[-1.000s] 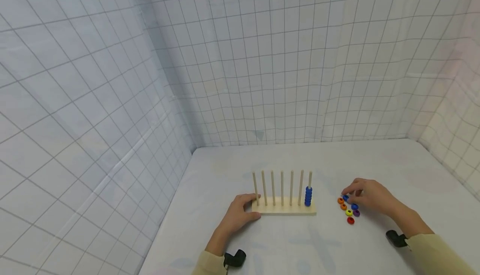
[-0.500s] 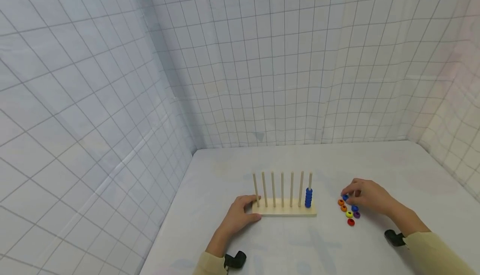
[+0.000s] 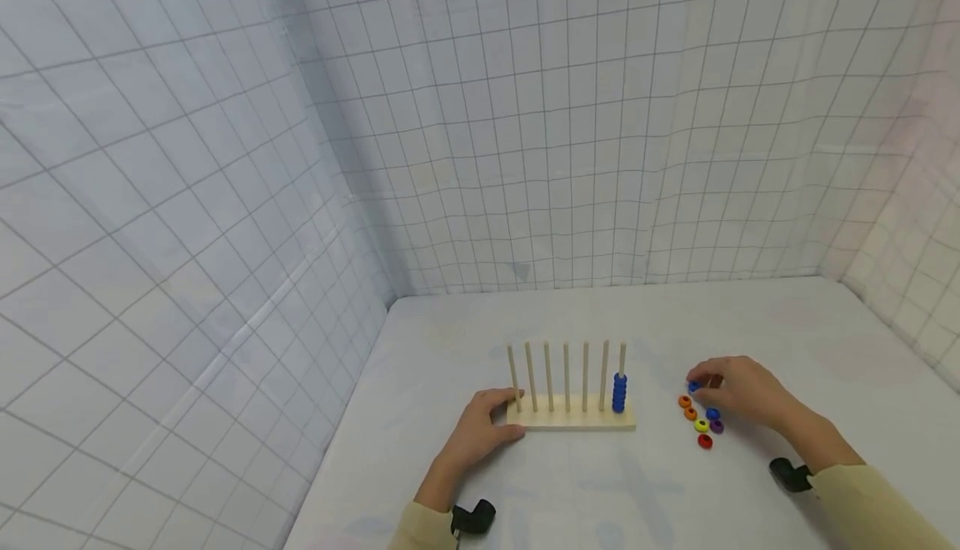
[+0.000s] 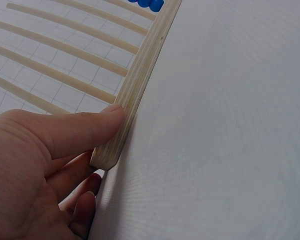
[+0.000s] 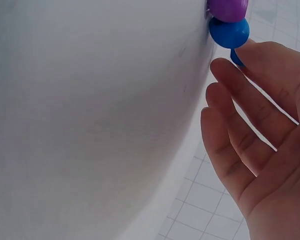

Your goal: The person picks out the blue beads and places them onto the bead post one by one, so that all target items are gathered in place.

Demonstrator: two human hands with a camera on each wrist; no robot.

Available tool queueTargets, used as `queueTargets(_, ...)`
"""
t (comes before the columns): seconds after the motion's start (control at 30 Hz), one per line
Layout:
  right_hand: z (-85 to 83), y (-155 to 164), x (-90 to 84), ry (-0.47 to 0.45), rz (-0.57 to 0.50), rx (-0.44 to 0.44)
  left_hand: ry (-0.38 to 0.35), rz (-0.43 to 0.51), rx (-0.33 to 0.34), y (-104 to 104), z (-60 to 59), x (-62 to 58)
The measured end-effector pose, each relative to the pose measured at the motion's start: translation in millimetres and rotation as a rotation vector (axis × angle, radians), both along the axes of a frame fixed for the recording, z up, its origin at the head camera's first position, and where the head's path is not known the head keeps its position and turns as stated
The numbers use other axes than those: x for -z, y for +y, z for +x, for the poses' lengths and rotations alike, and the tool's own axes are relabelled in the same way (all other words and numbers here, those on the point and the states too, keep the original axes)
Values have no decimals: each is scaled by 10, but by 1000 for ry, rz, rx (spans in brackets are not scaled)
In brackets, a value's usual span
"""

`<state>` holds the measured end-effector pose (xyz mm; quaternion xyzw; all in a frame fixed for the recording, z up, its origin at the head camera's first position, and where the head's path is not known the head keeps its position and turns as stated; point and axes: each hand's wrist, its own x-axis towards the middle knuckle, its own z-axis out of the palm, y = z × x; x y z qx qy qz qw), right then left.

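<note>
A pale wooden bead rack with several upright pegs stands on the table, and a stack of blue beads sits on its rightmost peg. My left hand grips the left end of its base, the thumb along the front edge and the other fingers behind. To the right of the rack, my right hand pinches a blue bead between thumb and index finger. In the right wrist view this bead is mostly hidden behind the fingertips, while the remaining fingers are loosely bent.
Close by my right hand lie another blue bead, two orange beads, a yellow bead, a purple bead and a red bead. Grid-patterned cloth walls surround the white table.
The blue bead at my right fingertips has shifted slightly away from the orange beads, toward the back. My left hand keeps its grip on the rack, and the view has shifted a little.
</note>
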<state>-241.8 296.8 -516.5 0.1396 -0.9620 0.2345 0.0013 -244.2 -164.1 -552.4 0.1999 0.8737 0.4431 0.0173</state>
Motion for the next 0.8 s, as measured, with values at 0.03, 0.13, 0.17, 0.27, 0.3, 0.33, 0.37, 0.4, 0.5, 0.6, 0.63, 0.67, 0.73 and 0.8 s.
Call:
queueTargets(0.03,1,-5,-3,0,-1,3,-1,1,0,1,0,0)
queueTargets(0.13,7,-18,-18,15,5,3,1,-1,0,-1,-3,8)
queueTargets(0.17,10,-21,-26,26,9,3,2,-1,1,-2,-4,9)
queueTargets(0.27,21,-39,-42,50,17,7,5,4,5,-7,-5,12)
queueTargets(0.3,27,-45,-46,56,17,4,6,5,6,-9,-6,12)
queueTargets(0.33,34,-50,-56,62,18,4,8,6,6,-9,-5,12)
queueTargets(0.37,41,-56,-65,66,19,5,8,7,7,-9,-5,13)
queueTargets(0.4,46,-61,-72,69,19,7,9,9,6,-9,-5,13)
queueTargets(0.5,69,-80,-104,82,19,2,7,11,3,-7,-3,14)
queueTargets(0.6,91,-105,-135,90,21,12,-1,13,-1,-4,-1,11)
queueTargets(0.63,99,-116,-147,91,19,14,-2,14,-2,-3,0,10)
queueTargets(0.67,108,-127,-156,90,16,19,-4,15,-2,-3,1,8)
queueTargets(0.73,125,-148,-173,86,7,27,-5,13,-2,-2,3,6)
queueTargets(0.8,145,-171,-193,82,-3,34,-6,13,-3,-2,8,2)
